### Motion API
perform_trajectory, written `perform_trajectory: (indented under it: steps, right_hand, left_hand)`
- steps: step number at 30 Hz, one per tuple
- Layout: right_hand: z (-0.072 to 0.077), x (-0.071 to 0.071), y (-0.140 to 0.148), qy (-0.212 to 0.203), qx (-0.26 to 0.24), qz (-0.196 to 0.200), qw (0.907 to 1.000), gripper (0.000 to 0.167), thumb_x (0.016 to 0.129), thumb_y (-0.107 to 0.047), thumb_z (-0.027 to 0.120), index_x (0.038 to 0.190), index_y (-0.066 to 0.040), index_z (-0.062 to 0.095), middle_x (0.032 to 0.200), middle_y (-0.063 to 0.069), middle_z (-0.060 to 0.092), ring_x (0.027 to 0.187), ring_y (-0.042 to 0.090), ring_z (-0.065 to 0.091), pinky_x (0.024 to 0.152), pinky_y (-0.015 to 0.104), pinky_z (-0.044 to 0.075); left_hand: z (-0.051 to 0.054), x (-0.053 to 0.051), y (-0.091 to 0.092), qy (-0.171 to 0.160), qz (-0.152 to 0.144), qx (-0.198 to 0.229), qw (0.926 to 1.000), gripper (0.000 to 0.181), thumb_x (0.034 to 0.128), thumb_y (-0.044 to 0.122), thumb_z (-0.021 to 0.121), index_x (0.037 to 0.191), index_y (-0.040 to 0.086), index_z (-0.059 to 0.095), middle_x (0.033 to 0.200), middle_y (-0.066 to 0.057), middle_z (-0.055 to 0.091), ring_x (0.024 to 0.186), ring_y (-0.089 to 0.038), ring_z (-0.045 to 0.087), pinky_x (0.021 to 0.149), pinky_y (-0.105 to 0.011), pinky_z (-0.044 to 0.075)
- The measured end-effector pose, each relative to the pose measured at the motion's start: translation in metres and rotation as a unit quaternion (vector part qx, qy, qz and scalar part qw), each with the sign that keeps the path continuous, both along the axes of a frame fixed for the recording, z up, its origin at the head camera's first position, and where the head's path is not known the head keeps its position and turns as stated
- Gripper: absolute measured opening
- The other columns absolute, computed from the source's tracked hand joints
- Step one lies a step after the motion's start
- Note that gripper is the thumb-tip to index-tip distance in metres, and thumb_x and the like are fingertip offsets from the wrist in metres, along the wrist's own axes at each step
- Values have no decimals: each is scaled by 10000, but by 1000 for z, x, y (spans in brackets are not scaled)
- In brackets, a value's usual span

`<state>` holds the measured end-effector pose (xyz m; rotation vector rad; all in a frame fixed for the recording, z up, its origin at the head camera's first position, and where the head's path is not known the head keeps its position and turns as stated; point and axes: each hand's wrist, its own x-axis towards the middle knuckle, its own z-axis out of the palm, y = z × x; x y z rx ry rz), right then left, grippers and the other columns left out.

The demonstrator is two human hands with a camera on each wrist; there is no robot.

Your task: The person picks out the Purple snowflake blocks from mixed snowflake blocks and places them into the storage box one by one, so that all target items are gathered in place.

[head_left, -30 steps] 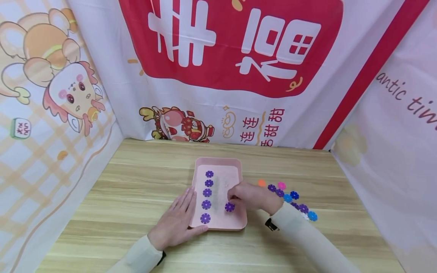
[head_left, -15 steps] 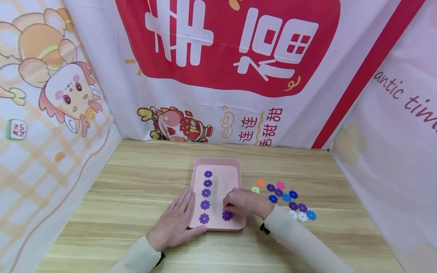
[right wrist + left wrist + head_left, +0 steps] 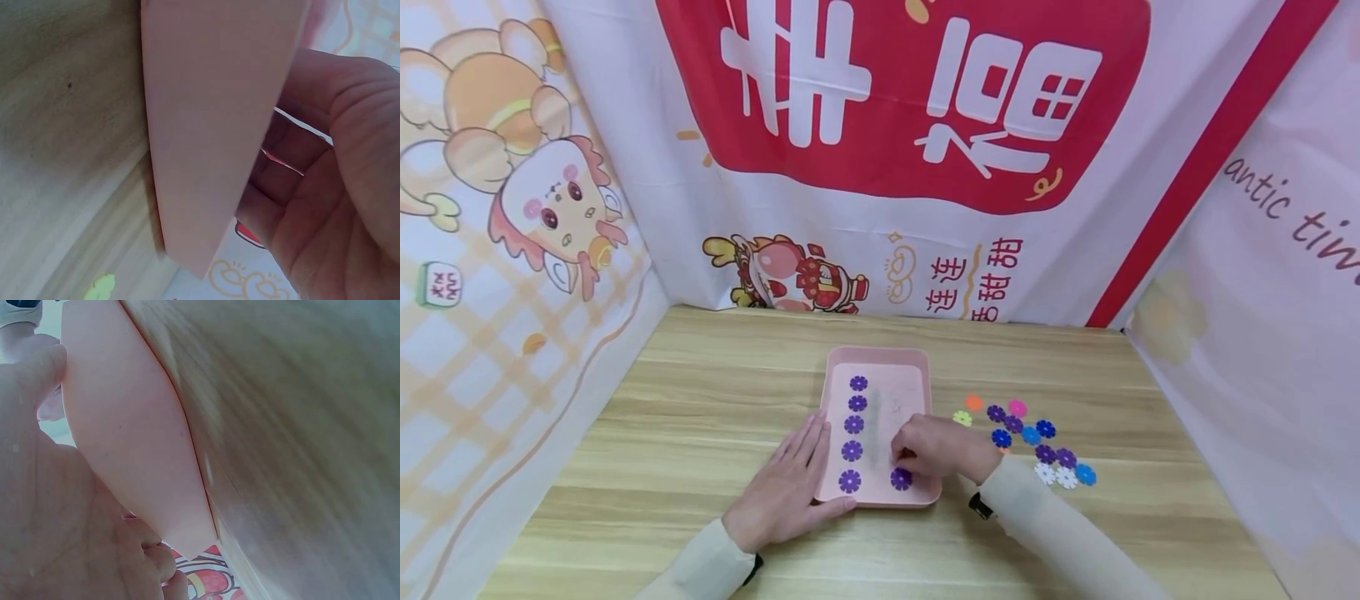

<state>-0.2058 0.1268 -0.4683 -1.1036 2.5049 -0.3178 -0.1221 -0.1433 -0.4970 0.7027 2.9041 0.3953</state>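
From the head view, the left hand (image 3: 784,483) lay flat with straight fingers along the left edge of the pink tray (image 3: 877,355), thumb at the near edge, presumably to stop it sliding on the desk (image 3: 700,383). And over the right edge came the right hand (image 3: 942,446), fingers curled, seemingly pinching a single purple disc (image 3: 901,479) by the near right corner! Five purple discs (image 3: 853,425) lined the left edge, spaced so none touched, likely for a tidy row. Loose coloured discs (image 3: 1032,436) lay toward the desk's right edge, handy for that right hand. Over to the left wrist: the thumb met the tray's rim, bracing, one would judge. In the right wrist view, the fingertips hid behind the tray's wall, so the grip couldn't be confirmed there; a yellow-green disc (image 3: 101,287) sat outside.
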Motion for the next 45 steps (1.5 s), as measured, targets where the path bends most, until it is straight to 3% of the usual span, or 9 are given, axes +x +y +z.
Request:
perform_trajectory:
  steps: [9,14,19,23,28,34,39,45]
  right_hand:
    - [19,6,24,330,-482,-225,9980,112,987,-129,753,1065,-155,829,1002,-52,795,833,-2,667,792,169,600]
    - [31,9,50,687,-833,-313,9937,124,976,-106,750,1071,-121,829,1010,-18,804,838,11,682,774,191,617]
    - [33,16,86,962,-981,-462,9894,81,956,-99,778,1020,-124,821,956,-32,784,823,-2,646,756,248,634]
    - [27,21,119,996,-1022,-719,9871,70,940,-81,790,1002,-107,808,940,-39,766,832,18,647,756,294,645]
    - [15,26,162,913,-1121,-1102,9833,74,931,-40,779,999,-70,784,943,11,778,841,47,696,739,262,638]
    - [7,27,206,1328,-926,-1428,9764,73,905,-18,799,965,-51,773,903,10,764,788,73,699,690,269,630]
    - [3,28,234,1465,-666,-1632,9734,82,882,-17,815,947,-41,774,885,38,769,758,83,691,680,293,635]
    - [-1,30,256,1245,-403,-1911,9728,94,891,-65,818,974,-47,779,897,19,767,770,80,686,693,291,631]
  left_hand:
    - [-1,1,0,-4,-20,-19,10000,1112,973,791,472,1670,-24,178,1776,-207,87,1659,-388,105,1339,-571,193]
    - [-1,0,0,-51,24,22,10000,1115,972,792,473,1675,-16,163,1779,-197,70,1661,-383,96,1340,-571,189]
    - [0,-3,0,7,2,38,10000,1112,976,784,477,1674,-20,156,1778,-202,66,1660,-387,96,1339,-571,193]
    - [1,-3,-1,85,-16,37,10000,1109,976,779,486,1669,-28,174,1774,-212,87,1657,-393,108,1336,-573,202]
    - [1,-2,-1,52,-23,47,10000,1113,972,788,480,1669,-26,178,1771,-214,88,1655,-398,107,1332,-581,202]
    - [0,-1,0,30,9,60,10000,1114,973,797,460,1672,-20,171,1773,-206,77,1658,-388,95,1335,-579,191]
    - [1,-1,-1,57,4,70,10000,1113,975,789,469,1670,-28,173,1771,-215,77,1656,-394,101,1334,-581,194]
    - [1,1,-1,77,-12,45,10000,1119,973,800,457,1668,-29,173,1771,-214,68,1655,-396,102,1333,-579,194]
